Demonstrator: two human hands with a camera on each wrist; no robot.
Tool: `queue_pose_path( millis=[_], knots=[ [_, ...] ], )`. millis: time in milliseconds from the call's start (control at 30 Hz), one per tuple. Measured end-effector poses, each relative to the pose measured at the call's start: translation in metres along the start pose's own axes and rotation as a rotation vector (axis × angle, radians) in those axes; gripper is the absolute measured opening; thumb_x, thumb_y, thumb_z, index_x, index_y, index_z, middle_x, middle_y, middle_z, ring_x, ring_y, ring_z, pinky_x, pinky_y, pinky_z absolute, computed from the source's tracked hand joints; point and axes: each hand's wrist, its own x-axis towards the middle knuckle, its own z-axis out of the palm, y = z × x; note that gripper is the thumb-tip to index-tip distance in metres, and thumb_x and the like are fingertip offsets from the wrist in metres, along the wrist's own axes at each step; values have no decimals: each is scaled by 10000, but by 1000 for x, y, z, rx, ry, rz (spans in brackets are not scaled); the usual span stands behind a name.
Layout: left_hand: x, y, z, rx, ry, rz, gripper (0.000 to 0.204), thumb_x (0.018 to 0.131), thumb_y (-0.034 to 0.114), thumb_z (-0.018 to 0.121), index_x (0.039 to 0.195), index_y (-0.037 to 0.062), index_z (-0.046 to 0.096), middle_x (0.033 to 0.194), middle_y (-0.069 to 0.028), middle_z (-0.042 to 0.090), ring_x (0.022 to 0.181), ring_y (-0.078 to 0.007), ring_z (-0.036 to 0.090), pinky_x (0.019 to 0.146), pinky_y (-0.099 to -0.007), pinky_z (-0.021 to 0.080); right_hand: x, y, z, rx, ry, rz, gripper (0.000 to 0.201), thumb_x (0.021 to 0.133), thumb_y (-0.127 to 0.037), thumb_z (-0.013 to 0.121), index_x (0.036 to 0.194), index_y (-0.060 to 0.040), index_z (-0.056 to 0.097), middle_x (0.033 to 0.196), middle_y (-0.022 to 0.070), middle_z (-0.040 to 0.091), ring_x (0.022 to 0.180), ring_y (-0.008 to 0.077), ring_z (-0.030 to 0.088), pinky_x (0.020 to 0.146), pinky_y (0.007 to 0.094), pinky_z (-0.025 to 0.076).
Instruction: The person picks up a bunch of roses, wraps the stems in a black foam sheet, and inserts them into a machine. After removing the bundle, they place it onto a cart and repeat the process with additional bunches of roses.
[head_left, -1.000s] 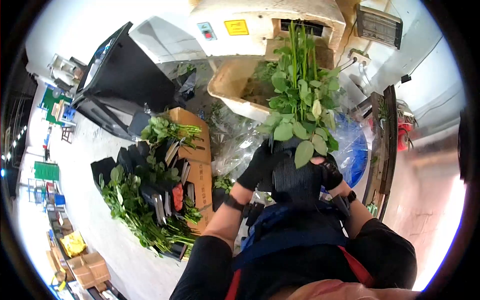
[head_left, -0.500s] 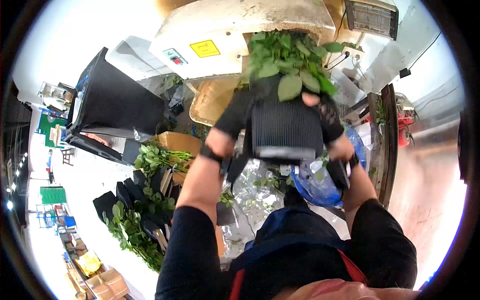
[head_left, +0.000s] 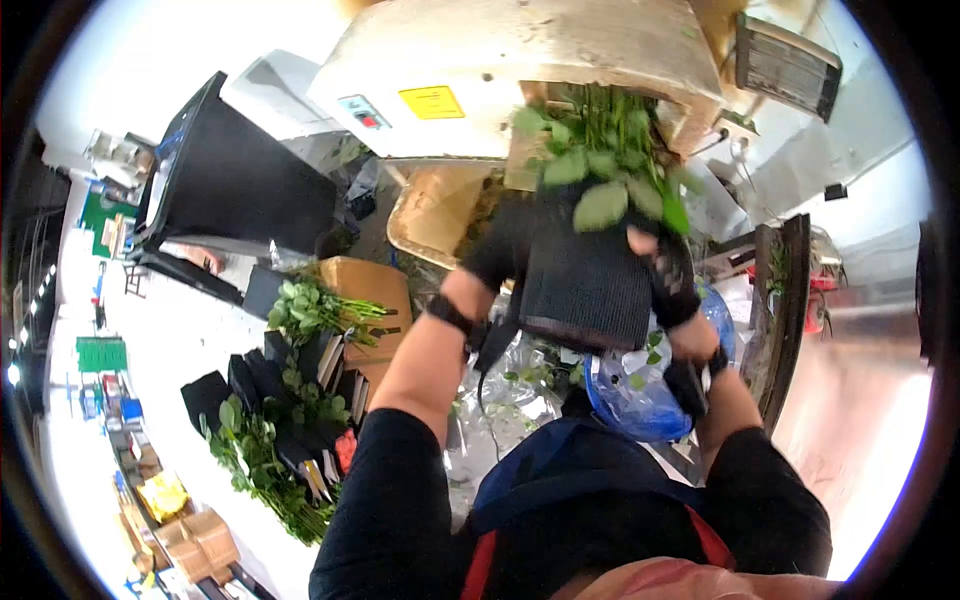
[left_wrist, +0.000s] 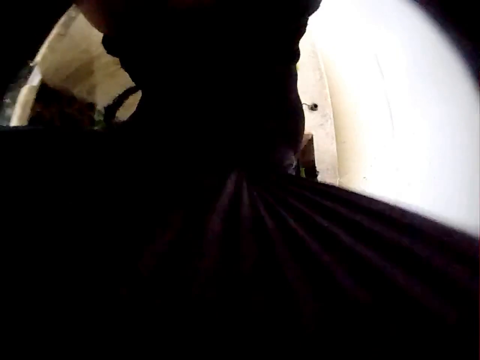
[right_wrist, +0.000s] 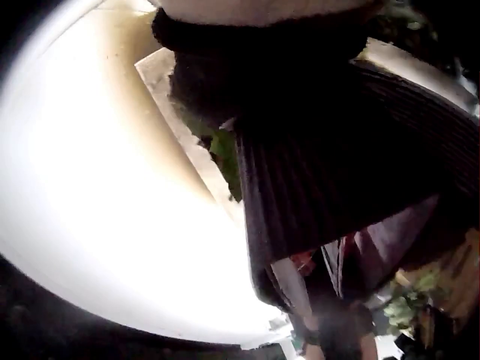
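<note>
Both gloved hands hold a bundle of leafy stems [head_left: 610, 150] wrapped in black ribbed sheeting [head_left: 585, 285]. My left hand [head_left: 500, 245] grips the wrap's left side, and my right hand [head_left: 672, 275] grips its right side, with a bare thumb showing near the leaves. The green stems point away from me into the opening of a pale, stained machine [head_left: 520, 60]. In the right wrist view the ribbed wrap [right_wrist: 292, 180] flares toward its open end, where something reddish [right_wrist: 304, 262] shows inside. The left wrist view is mostly dark, with the left fingers hidden.
A stained tub [head_left: 420, 215] stands below the machine, left of the bundle. A blue plastic-lined container [head_left: 640, 405] is below my right hand. More black-wrapped leafy bundles [head_left: 270, 450] lie at left beside a cardboard box [head_left: 370, 290]. A black cabinet-like object [head_left: 250, 170] stands behind them.
Both hands have carried the wrapped bundle forward from close to my body to the machine's opening. Over the last half second it has shifted slightly, and more bare stem shows there.
</note>
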Motion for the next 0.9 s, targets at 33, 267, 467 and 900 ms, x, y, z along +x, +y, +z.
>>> queue_pose_path(
  millis=[33, 267, 467, 900],
  knots=[
    [-18, -19, 2, 65, 16, -31, 490, 900, 314, 578, 1296, 40, 486, 1212, -153, 576, 1083, -220, 553, 927, -336, 437, -24, -22, 4, -39, -34, 21, 326, 896, -209, 576, 1165, -26, 593, 1189, 120, 607, 1068, 248, 583, 917, 349, 456],
    [-183, -28, 28, 327, 265, -256, 385, 835, 384, 601, 1028, 52, 640, 886, -179, 666, 848, -322, 638, 774, -392, 485, -118, -81, 45, 102, -615, 547, 497, 794, -311, 727, 1155, -2, 578, 1119, 149, 626, 1019, 270, 601, 897, 369, 454],
    [-364, 15, 65, 858, 375, -365, 316, 790, 341, 637, 915, 52, 658, 739, -165, 642, 696, -342, 638, 619, -442, 493, -77, -194, 42, -292, -644, -463, 488, 745, -348, 704, 1100, -37, 578, 1113, 193, 580, 1033, 381, 546, 926, 468, 409],
    [-802, -2, 363, 1267, 1324, -963, 321, 765, 277, 594, 1046, 120, 593, 1098, -80, 591, 1077, -289, 539, 1000, -472, 375, -315, -208, 266, -303, -2216, -792, 286, 708, -159, 711, 927, -3, 612, 782, 165, 608, 685, 268, 584, 621, 364, 458]
  ],
)
